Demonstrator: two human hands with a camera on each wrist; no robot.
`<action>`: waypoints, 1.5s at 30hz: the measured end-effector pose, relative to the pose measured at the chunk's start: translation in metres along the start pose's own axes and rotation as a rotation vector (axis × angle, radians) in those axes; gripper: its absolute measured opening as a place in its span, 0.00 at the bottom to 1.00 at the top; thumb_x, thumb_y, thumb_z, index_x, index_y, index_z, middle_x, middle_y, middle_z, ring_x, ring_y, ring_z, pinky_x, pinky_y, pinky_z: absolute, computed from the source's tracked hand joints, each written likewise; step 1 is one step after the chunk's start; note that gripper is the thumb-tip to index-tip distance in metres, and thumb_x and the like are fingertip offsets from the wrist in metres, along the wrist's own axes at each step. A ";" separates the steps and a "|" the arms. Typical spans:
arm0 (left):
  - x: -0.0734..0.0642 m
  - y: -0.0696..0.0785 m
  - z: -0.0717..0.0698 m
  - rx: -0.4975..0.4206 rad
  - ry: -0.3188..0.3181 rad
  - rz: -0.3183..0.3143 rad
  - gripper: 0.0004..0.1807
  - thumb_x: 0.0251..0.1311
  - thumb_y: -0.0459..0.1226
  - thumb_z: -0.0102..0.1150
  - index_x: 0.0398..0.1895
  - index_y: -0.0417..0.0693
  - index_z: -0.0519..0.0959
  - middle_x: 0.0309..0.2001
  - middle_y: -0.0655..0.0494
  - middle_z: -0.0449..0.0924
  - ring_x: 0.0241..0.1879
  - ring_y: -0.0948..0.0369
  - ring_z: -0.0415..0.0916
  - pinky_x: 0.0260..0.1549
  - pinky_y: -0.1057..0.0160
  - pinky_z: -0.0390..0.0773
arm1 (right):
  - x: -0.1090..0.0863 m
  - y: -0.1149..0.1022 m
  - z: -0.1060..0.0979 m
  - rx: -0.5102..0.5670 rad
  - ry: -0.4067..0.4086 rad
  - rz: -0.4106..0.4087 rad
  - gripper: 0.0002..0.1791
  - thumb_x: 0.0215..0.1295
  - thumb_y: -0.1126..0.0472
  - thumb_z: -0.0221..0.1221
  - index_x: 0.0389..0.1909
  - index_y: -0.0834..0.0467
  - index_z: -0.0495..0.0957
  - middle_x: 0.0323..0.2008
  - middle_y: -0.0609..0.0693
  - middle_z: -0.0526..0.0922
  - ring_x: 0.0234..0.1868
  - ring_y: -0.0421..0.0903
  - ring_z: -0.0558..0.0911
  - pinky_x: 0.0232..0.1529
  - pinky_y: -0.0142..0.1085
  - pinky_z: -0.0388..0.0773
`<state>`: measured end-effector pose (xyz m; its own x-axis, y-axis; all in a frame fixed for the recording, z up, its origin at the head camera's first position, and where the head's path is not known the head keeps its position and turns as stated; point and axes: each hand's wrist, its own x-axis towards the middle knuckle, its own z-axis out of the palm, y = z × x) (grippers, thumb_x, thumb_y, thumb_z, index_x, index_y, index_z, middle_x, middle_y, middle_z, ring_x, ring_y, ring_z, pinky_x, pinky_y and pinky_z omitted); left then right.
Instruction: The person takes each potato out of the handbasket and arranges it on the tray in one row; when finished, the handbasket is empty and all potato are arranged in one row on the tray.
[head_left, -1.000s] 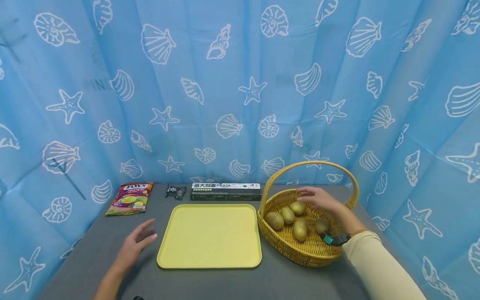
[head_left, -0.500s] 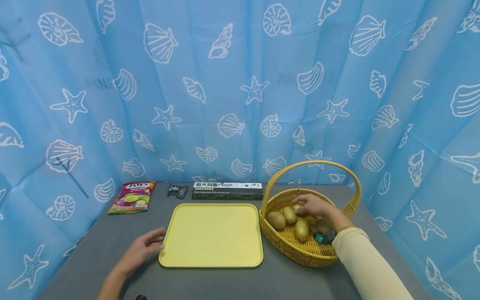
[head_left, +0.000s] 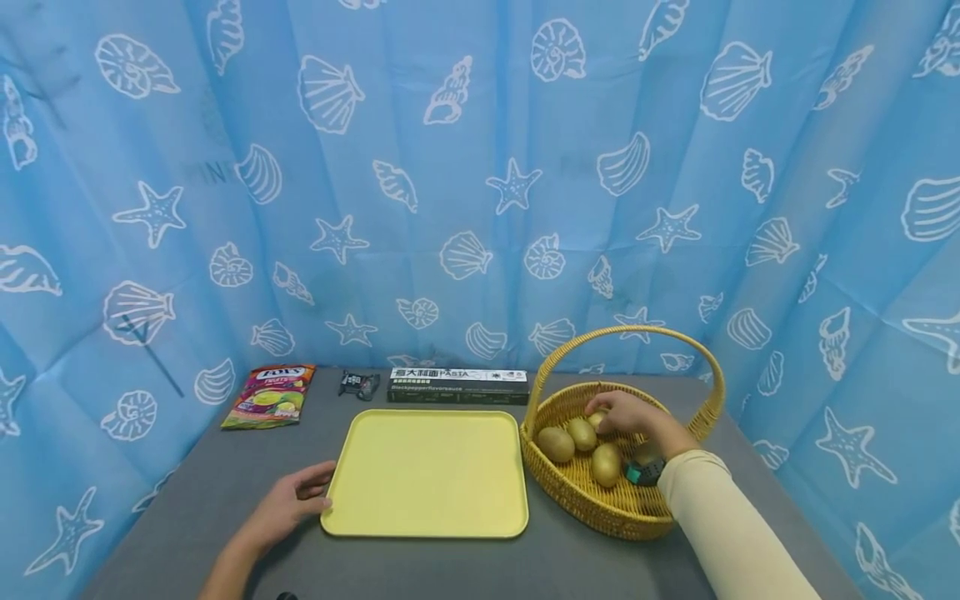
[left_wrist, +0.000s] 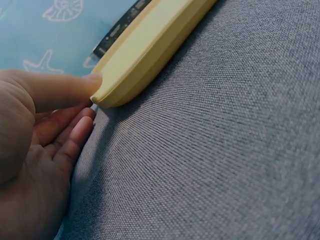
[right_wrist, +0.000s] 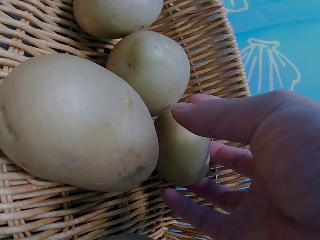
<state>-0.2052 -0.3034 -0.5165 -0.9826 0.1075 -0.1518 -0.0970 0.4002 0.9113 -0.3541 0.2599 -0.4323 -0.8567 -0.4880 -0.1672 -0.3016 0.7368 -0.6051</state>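
Note:
My left hand (head_left: 285, 507) is at the left edge of the yellow tray (head_left: 427, 475). In the left wrist view its thumb lies on the tray's rim (left_wrist: 135, 82) and the other fingers are below, pinching the corner. Inside the wicker basket (head_left: 592, 521), my right hand (head_left: 630, 414) reaches to the far side and grips a small potato (right_wrist: 182, 152). The thumb is over its top and the fingers curl round its far side. A larger potato (right_wrist: 77, 122) and a rounder potato (right_wrist: 150, 70) lie right beside it.
The basket's tall handle (head_left: 633, 330) arches over the right arm. Behind the tray stand a pasta box (head_left: 457, 387), a small black packet (head_left: 359, 384) and a candy bag (head_left: 270, 397). A shell-print curtain (head_left: 480, 183) closes off the back.
My left hand has moved right, from beside the tray onto its left rim. My right hand has come down into the basket and its fingers have closed round the small potato.

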 end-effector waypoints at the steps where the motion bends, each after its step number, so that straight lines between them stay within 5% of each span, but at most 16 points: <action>1: 0.000 0.000 0.000 0.008 -0.003 0.003 0.38 0.59 0.39 0.66 0.69 0.32 0.63 0.65 0.33 0.66 0.61 0.41 0.67 0.56 0.47 0.74 | 0.000 0.000 0.001 0.005 0.002 0.008 0.17 0.58 0.73 0.59 0.50 0.68 0.77 0.49 0.65 0.76 0.31 0.48 0.72 0.30 0.36 0.70; 7: -0.003 0.001 0.000 0.031 -0.004 0.032 0.37 0.59 0.36 0.66 0.68 0.30 0.63 0.64 0.32 0.67 0.60 0.40 0.68 0.56 0.46 0.73 | 0.004 -0.002 0.007 -0.025 0.036 0.041 0.15 0.52 0.76 0.62 0.42 0.64 0.77 0.50 0.64 0.76 0.25 0.46 0.70 0.26 0.36 0.69; 15: -0.001 0.003 0.005 0.080 0.063 -0.009 0.35 0.55 0.34 0.68 0.66 0.33 0.68 0.63 0.34 0.69 0.58 0.42 0.70 0.55 0.46 0.74 | 0.007 0.000 0.012 -0.095 0.086 0.034 0.16 0.46 0.78 0.64 0.35 0.61 0.72 0.43 0.58 0.76 0.34 0.51 0.72 0.31 0.40 0.71; 26: 0.000 0.002 0.007 0.073 0.078 -0.022 0.35 0.53 0.34 0.70 0.65 0.36 0.70 0.63 0.36 0.69 0.59 0.42 0.70 0.55 0.46 0.74 | -0.005 -0.008 0.006 -0.204 0.009 0.066 0.26 0.50 0.73 0.64 0.54 0.70 0.76 0.51 0.66 0.78 0.52 0.64 0.77 0.44 0.51 0.80; 30: -0.001 0.001 0.005 0.072 0.083 -0.013 0.35 0.53 0.34 0.70 0.65 0.37 0.71 0.63 0.36 0.69 0.58 0.43 0.71 0.55 0.46 0.75 | -0.009 -0.010 0.003 -0.173 -0.020 0.085 0.25 0.49 0.74 0.62 0.53 0.69 0.78 0.50 0.63 0.79 0.38 0.54 0.79 0.33 0.42 0.77; 35: -0.001 0.000 0.004 0.075 0.076 -0.003 0.35 0.53 0.35 0.70 0.65 0.37 0.70 0.64 0.36 0.68 0.58 0.43 0.71 0.55 0.46 0.75 | -0.013 -0.012 0.001 -0.139 -0.017 0.094 0.26 0.48 0.75 0.60 0.53 0.64 0.79 0.50 0.60 0.79 0.25 0.46 0.68 0.26 0.36 0.65; 41: -0.002 0.001 0.004 0.078 0.067 -0.006 0.35 0.53 0.35 0.70 0.65 0.36 0.70 0.63 0.36 0.68 0.58 0.43 0.71 0.54 0.46 0.75 | -0.021 -0.017 -0.001 -0.146 0.068 0.003 0.28 0.48 0.73 0.62 0.55 0.66 0.77 0.55 0.66 0.76 0.43 0.56 0.77 0.34 0.42 0.75; 45: -0.002 0.002 0.004 0.076 0.065 -0.014 0.35 0.53 0.35 0.70 0.65 0.36 0.70 0.63 0.36 0.69 0.57 0.43 0.72 0.54 0.46 0.75 | -0.032 -0.029 -0.003 -0.151 0.148 -0.038 0.29 0.47 0.69 0.68 0.55 0.62 0.78 0.58 0.66 0.74 0.54 0.65 0.74 0.44 0.52 0.77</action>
<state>-0.2028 -0.2990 -0.5162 -0.9897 0.0427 -0.1367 -0.1009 0.4696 0.8771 -0.3196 0.2555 -0.4075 -0.8925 -0.4505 -0.0238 -0.3842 0.7867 -0.4831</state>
